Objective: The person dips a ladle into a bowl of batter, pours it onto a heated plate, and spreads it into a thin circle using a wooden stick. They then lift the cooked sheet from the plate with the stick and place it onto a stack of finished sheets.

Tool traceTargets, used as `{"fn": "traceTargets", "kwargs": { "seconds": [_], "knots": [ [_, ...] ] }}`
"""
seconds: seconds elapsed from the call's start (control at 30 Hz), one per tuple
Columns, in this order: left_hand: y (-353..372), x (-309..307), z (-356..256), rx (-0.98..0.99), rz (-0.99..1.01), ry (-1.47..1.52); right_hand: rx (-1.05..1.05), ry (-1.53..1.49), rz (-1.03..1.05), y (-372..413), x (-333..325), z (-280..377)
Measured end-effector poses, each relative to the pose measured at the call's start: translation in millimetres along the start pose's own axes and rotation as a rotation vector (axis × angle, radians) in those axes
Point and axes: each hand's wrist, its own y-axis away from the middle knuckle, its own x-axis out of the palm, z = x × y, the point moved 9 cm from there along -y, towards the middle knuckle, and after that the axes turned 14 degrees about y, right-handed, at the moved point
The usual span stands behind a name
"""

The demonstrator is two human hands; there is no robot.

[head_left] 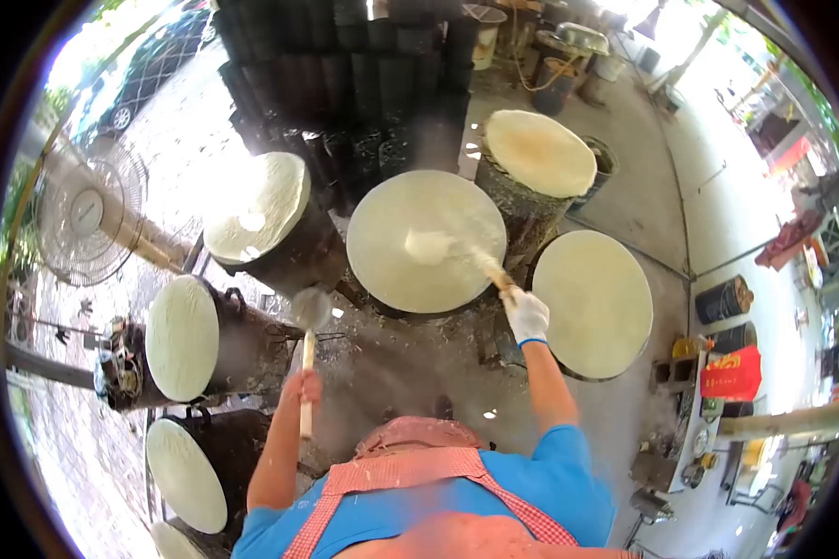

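Bare, my left hand [305, 385] is closed around the wooden handle of a ladle [310, 309], whose round metal bowl points up and away from me. My right hand [529, 317], in a white glove, grips a wooden-handled spreader [489, 265]. Its pale, blurred head rests on or just above the middle of a round sheet of pale batter [391, 219] straight ahead. Batter coats that head, so its exact shape cannot be made out. Close to the right hand lies another round pale sheet [595, 303].
More pale rounds top drum-like stoves, including a browned one [541, 152] at upper right and one [182, 337] at left. A fan [89, 212] stands far left. Dark stacked tiles [345, 84] rise behind. At right, a red bag [732, 373] sits near a side table.
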Motion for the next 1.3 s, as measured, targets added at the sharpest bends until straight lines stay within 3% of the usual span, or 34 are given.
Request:
{"fn": "traceTargets", "kwargs": {
  "seconds": [0.03,0.1,0.17,0.3,0.43,0.5,0.53,0.57,0.63,0.7,0.77,0.83,0.87,0.93,0.97,1.03,1.13,1.2,1.23,1.3],
  "knots": [
    [-18,5,-10,-0.013,-0.067,-0.044,0.129,0.022,0.008,7,8,-13],
    [-43,43,-11,0.233,-0.121,-0.25,0.058,0.096,0.0,29,5,11],
    [-66,83,6,0.321,-0.007,-0.438,-0.066,0.052,-0.034,43,-6,22],
    [-102,133,52,0.427,0.002,-0.661,0.256,0.085,0.113,66,-1,-23],
    [-155,138,83,0.66,-0.018,-0.955,0.071,0.134,0.254,113,-3,49],
    [-195,104,90,0.387,-0.086,-0.746,0.144,-0.059,0.212,119,1,70],
    [-176,114,106,0.34,0.005,-0.689,0.137,-0.095,0.157,119,-8,70],
    [-165,100,111,0.081,-0.111,-0.383,0.128,-0.139,0.108,121,-17,71],
    [-85,105,101,0.307,0.072,-0.732,0.059,-0.17,0.014,128,-56,76],
    [-31,68,88,0.409,-0.107,-0.829,-0.159,-0.314,-0.267,144,-62,79],
    [-29,36,71,0.282,-0.177,-0.643,-0.112,-0.115,-0.171,146,-54,97],
    [-33,27,80,0.004,-0.077,-0.223,-0.125,-0.165,-0.167,148,-54,112],
    [-32,26,78,0.013,-0.141,-0.148,-0.141,-0.201,-0.193,146,-55,120],
    [-28,24,79,-0.078,-0.068,-0.019,-0.162,-0.235,-0.205,145,-52,129],
    [-28,31,77,-0.121,-0.016,0.026,-0.151,-0.266,-0.089,141,-38,130],
    [-19,37,73,-0.042,0.014,-0.005,-0.138,-0.308,0.146,133,-18,135],
    [-2,42,62,0.091,0.027,-0.091,-0.069,-0.513,0.244,109,-8,141],
    [8,39,57,0.103,0.147,-0.103,-0.024,-0.714,0.334,90,14,148],
    [14,38,55,0.095,0.218,-0.095,-0.059,-0.724,0.335,75,3,166],
    [23,20,41,0.119,0.151,0.014,-0.309,-0.466,0.277,43,-18,217]
  ]
}}
